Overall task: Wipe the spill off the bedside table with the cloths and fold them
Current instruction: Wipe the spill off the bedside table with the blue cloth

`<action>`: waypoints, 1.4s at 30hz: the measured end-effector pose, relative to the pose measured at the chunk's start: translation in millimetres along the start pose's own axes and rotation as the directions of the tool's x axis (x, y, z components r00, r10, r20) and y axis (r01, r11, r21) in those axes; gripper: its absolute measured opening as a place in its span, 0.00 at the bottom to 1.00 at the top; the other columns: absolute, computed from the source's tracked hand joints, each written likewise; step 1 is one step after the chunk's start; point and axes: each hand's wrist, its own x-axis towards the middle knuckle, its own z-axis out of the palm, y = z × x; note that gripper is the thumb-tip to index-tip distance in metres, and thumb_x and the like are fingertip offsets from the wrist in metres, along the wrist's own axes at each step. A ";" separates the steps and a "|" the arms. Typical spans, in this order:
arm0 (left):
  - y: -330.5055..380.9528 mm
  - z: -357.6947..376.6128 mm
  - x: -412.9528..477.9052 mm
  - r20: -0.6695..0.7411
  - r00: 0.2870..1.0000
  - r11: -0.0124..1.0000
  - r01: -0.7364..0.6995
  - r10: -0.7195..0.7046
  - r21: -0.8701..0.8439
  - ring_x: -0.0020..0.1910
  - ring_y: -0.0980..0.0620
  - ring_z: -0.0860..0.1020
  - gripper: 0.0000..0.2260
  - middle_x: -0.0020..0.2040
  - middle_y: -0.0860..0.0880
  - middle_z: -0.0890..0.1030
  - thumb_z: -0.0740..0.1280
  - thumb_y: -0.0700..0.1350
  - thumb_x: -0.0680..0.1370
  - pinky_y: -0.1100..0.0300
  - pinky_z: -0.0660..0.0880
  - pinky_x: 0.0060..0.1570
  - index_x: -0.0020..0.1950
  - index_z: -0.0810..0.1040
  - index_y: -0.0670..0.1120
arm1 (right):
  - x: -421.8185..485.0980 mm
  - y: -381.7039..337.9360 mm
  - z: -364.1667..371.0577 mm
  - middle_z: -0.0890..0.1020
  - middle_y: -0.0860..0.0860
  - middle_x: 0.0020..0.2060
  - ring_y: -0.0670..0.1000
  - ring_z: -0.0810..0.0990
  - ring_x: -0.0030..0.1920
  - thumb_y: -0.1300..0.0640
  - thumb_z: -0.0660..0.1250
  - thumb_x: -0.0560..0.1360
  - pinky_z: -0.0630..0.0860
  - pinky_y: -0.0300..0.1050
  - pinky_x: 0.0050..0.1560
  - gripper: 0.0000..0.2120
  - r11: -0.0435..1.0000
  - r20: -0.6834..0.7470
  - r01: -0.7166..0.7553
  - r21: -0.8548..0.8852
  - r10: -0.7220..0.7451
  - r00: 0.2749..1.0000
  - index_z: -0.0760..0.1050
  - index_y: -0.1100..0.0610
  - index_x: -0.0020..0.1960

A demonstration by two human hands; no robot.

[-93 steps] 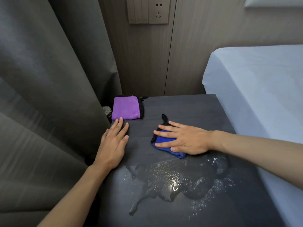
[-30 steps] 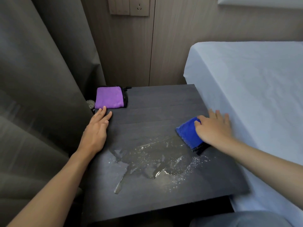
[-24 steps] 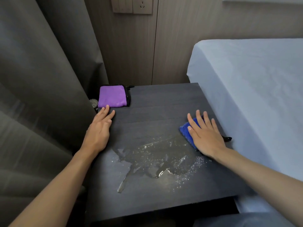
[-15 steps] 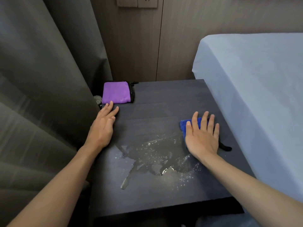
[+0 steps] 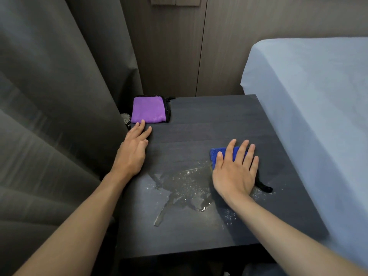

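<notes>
A grey curtain (image 5: 59, 96) hangs against the table's (image 5: 219, 120) left edge, half hiding what may be a small round object (image 5: 125, 117) beside the folded purple cloth (image 5: 149, 109) at the back-left corner. The left hand (image 5: 133, 150) lies flat and empty, fingertips touching that cloth. Past the spill (image 5: 185, 188), the right hand (image 5: 236, 172) presses flat with spread fingers on the blue cloth (image 5: 219, 154), near the bed (image 5: 310, 108).

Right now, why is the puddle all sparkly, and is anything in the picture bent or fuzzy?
Head view: light from above bounces off the wet spill, with the brightest glint by its near edge; the wide lens bows the curtain and bed edges; the right hand on the blue cloth looks sharp.
</notes>
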 end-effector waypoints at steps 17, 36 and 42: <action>10.6 -7.1 -3.2 0.066 0.996 0.998 0.051 -0.052 0.022 0.80 0.56 0.49 0.29 0.82 0.54 0.54 0.47 0.50 0.76 0.40 0.54 0.76 0.78 0.63 0.50 | -59.3 -107.4 20.0 0.39 0.61 0.81 0.61 0.34 0.80 0.43 0.39 0.84 0.36 0.60 0.78 0.31 0.973 -0.016 0.194 0.124 -0.193 0.981 0.38 0.55 0.82; 2.4 -6.4 0.4 0.147 0.987 0.982 -0.087 0.063 0.166 0.79 0.55 0.40 0.27 0.82 0.47 0.47 0.57 0.41 0.82 0.57 0.41 0.78 0.81 0.55 0.45 | -71.0 -135.3 22.6 0.37 0.60 0.81 0.61 0.32 0.80 0.43 0.41 0.85 0.37 0.59 0.78 0.30 0.880 -0.004 0.461 0.117 -0.464 0.886 0.36 0.55 0.81; 1.5 -14.5 6.0 0.258 0.966 0.994 -0.029 0.000 0.109 0.79 0.56 0.38 0.27 0.82 0.51 0.42 0.56 0.44 0.83 0.60 0.39 0.73 0.82 0.51 0.49 | -72.3 -123.3 21.1 0.42 0.59 0.82 0.60 0.36 0.80 0.43 0.40 0.84 0.38 0.58 0.79 0.32 0.785 -0.018 0.616 0.068 -0.616 0.787 0.41 0.58 0.82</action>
